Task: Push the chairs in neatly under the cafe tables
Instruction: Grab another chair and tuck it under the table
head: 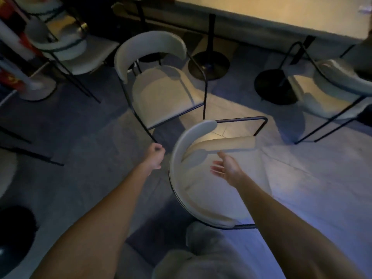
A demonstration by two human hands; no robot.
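A white cushioned chair (203,190) with a curved back and thin black frame stands right in front of me, away from the cafe table (271,19) at the top right. My right hand (225,171) hovers open over its seat, palm turned left, touching nothing. My left hand (156,157) is a closed fist just left of the chair's back. It sits right below the leg tip of a second white chair (165,87), which stands at an angle beyond; contact with that leg cannot be made out.
Two black pedestal bases (208,65) (275,88) stand under the table. A third white chair (330,87) is at the right, more chairs (62,45) at the upper left beside a white-based pole (38,91). My grey-clad knees (201,256) are at the bottom.
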